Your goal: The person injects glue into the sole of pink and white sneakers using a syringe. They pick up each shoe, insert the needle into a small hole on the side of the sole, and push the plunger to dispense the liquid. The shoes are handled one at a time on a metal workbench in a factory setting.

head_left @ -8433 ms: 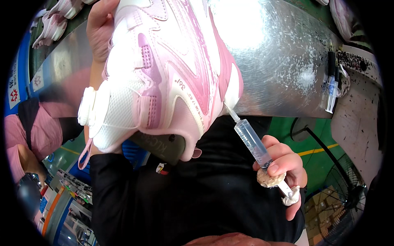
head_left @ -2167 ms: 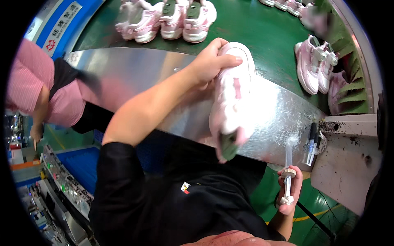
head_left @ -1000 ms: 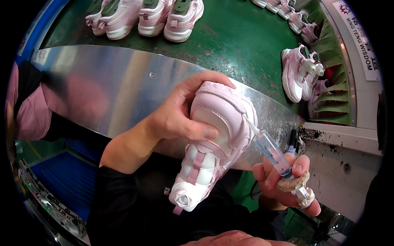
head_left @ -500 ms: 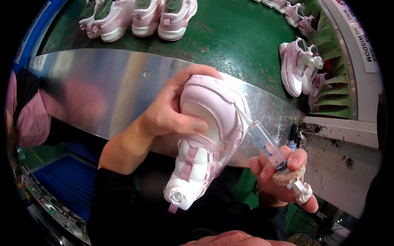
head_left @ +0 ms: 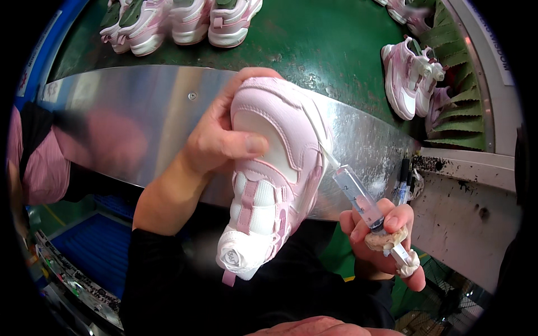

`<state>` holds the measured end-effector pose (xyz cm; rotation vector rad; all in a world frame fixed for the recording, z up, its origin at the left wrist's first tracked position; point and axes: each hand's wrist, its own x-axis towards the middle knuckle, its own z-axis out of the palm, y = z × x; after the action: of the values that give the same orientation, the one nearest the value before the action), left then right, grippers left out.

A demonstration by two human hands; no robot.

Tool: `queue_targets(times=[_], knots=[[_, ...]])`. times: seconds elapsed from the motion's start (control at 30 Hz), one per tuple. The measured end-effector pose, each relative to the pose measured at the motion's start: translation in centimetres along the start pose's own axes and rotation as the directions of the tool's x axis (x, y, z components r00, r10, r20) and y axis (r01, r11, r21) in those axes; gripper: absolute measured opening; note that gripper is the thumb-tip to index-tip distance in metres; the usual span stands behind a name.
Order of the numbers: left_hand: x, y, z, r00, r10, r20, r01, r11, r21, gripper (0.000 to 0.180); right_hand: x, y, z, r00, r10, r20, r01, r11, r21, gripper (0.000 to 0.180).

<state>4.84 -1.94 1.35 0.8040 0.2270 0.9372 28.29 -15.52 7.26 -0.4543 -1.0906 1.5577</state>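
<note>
A pink and white sneaker [head_left: 268,147] hangs in front of me, toe pointing away and wrapped white stuffing at its opening nearer my body. My left hand [head_left: 227,131] grips it at the toe, thumb across the white toe panel and fingers hidden underneath. In my right hand [head_left: 383,235] is a clear plastic syringe [head_left: 357,196], partly filled with clear fluid. Fingers close around its barrel end, where wrapped material covers the flange and the plunger end. Its thin white tip meets the right side of the shoe, along the seam between upper and sole.
Several matching sneakers [head_left: 188,22] stand on the green belt [head_left: 302,50] at the far left. Another pair [head_left: 406,84] sits right, beside green flaps [head_left: 459,120]. A metal ledge [head_left: 151,112] borders the belt. Pens [head_left: 402,182] stand at the right; a person's pink sleeve [head_left: 42,162] shows left.
The sneaker and left hand have shifted up and left. Along the shoe's side edge, the syringe tip has travelled from near the toe toward the middle. Both hands keep their hold.
</note>
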Motion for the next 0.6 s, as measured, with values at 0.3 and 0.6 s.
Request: queue_targets(times=[0.3,0.6], knots=[[0.6,-0.9,-0.4,0.990,0.012,-0.140,-0.015,1.000,-0.015,0.070,-2.6,1.8,-0.9,0.993,-0.094,-0.065,0.092,0.995,-0.034,0.090],[0.2,-1.0,-1.4,0.978,-0.028,-0.208,0.009,0.996,-0.090,0.051,-5.3,1.9,-1.8,0.995,0.050,-0.084,-0.054,0.998,-0.038,0.085]])
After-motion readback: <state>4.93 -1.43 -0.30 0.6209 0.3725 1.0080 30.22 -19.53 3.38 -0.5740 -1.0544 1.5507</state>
